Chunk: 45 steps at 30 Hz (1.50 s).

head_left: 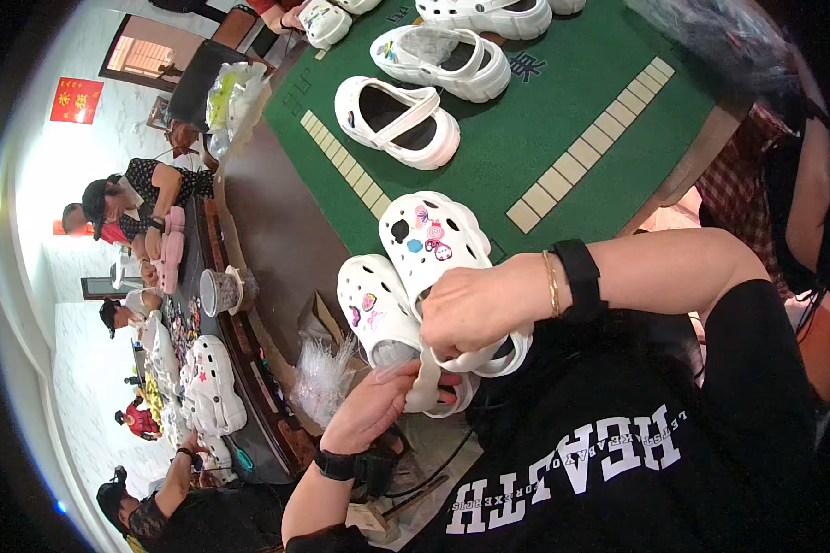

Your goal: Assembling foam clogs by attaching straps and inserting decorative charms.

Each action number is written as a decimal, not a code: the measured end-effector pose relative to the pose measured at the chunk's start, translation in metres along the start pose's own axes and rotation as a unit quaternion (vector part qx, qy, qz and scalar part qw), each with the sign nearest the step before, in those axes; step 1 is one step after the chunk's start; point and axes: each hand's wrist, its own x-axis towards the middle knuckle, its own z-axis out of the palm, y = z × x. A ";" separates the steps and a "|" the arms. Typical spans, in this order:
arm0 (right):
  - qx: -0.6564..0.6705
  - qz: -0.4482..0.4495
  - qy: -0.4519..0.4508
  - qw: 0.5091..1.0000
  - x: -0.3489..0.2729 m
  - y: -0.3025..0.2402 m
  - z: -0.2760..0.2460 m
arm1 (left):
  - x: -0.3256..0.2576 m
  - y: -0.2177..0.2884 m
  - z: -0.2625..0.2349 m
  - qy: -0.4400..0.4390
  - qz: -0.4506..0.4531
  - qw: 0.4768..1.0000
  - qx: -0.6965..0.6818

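Observation:
I hold two white clog shoes close to my chest. My right hand (475, 309) grips the heel end of the larger clog (438, 241), which carries several coloured charms on its toe. My left hand (373, 405) holds the heel strap (426, 380) below the second clog (373, 309), which has charms too. The two clogs touch side by side, toes pointing away from me. A gold bangle and a black band sit on my right wrist, a black band on my left.
A green felt table (563, 120) with several more white clogs (397, 120) lies ahead. A clear plastic bag (323, 378) hangs at its brown edge. At left, other people work at a long table with clogs (214, 387) and a cup (219, 292).

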 end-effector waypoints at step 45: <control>0.085 -0.016 0.083 0.993 0.011 0.010 0.035 | 0.012 -0.012 -0.012 -0.045 0.174 0.978 0.107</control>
